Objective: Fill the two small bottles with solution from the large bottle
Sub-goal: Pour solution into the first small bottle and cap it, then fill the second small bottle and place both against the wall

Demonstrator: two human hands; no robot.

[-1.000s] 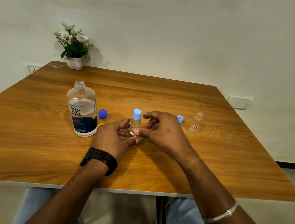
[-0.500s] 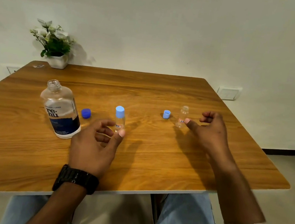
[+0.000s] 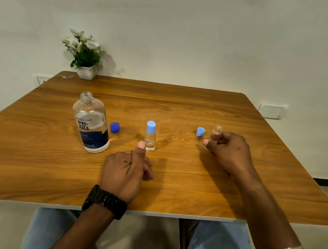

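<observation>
right hand (image 3: 230,152) fingers curled round the uncapped small clear plastic bottle (image 3: 216,132); left hand (image 3: 126,173) loosely curled, holding nothing, thumb up just beside the blue-capped small clear bottle (image 3: 150,136).

Right hand (image 3: 230,152) around uncapped small bottle (image 3: 216,132)

Smooth wood-grain table (image 3: 181,110); clear, probably plastic bottles (image 3: 91,124).

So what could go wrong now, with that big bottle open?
The large bottle stands uncapped near the left hand; a bump might tip it and spill solution on the table. The right hand grips the tiny open bottle, whose narrow mouth may make pouring messy. Its light blue cap could roll away.
</observation>
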